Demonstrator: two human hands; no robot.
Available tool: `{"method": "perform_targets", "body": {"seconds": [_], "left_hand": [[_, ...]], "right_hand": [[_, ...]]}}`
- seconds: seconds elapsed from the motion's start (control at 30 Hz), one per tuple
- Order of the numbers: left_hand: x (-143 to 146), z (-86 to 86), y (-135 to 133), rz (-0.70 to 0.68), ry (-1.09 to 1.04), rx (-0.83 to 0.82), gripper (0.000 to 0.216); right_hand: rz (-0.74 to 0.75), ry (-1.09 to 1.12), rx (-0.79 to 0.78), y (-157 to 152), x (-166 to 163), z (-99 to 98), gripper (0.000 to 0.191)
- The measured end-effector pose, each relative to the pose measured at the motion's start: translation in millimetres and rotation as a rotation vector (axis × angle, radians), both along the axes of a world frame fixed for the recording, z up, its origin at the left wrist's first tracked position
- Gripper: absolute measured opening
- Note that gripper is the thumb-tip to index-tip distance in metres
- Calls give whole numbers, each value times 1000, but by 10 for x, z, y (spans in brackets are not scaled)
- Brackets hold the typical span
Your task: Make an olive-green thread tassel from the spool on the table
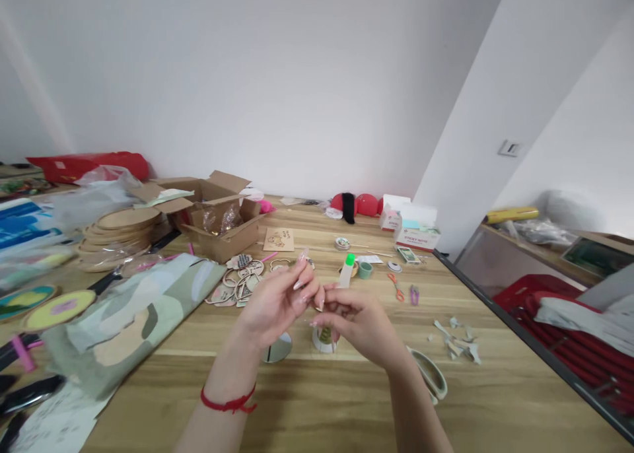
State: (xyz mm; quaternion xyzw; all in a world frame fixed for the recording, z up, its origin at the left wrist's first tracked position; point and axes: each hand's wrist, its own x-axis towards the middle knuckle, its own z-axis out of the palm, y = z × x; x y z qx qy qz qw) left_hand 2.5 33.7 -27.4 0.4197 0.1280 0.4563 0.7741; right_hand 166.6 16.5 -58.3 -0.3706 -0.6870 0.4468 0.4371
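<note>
My left hand (pixel 277 301), with a red string at its wrist, and my right hand (pixel 359 321) meet above the wooden table (pixel 317 400). Their fingertips pinch together around something too small to make out. Just below them a small white cup-like holder (pixel 324 341) stands on the table, with a round mirror-like disc (pixel 278 348) beside it. A white glue bottle with a green cap (pixel 346 271) stands just beyond the hands.
Folded patterned fabric (pixel 133 314) lies at left, near wooden cut-out shapes (pixel 242 281) and an open cardboard box (pixel 222 225). Small orange scissors (pixel 396 286), paper scraps (pixel 458 341), an embroidery hoop (pixel 430 374) and a sticky-notes box (pixel 416 236) lie at right. The table edge (pixel 520 347) runs diagonally at right.
</note>
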Motion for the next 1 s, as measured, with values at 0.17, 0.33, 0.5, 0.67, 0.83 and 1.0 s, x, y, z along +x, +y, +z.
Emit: {"method": "perform_targets", "body": {"seconds": [0.17,0.33,0.5,0.67,0.83,1.0], "left_hand": [[-115,-15,14,-107,148,135,42],[-153,41,-54,-89,281,215,40],[-155,87,-96,-88,351,293,42],[-159,129,-130,-52,428,390,42],[-173,168,-179,-2,475,380,40],[-214,183,-192,22,545,403,41]], "right_hand": [[-45,-220,271,-59,1,88,22],[-130,-353,461,-111,27,145,28],[-234,-537,652,-175,60,184,30],[-358,-671,807,-205,57,181,29],[-461,-717,940,-216,44,161,26],[-437,-722,949,-219,25,169,29]]}}
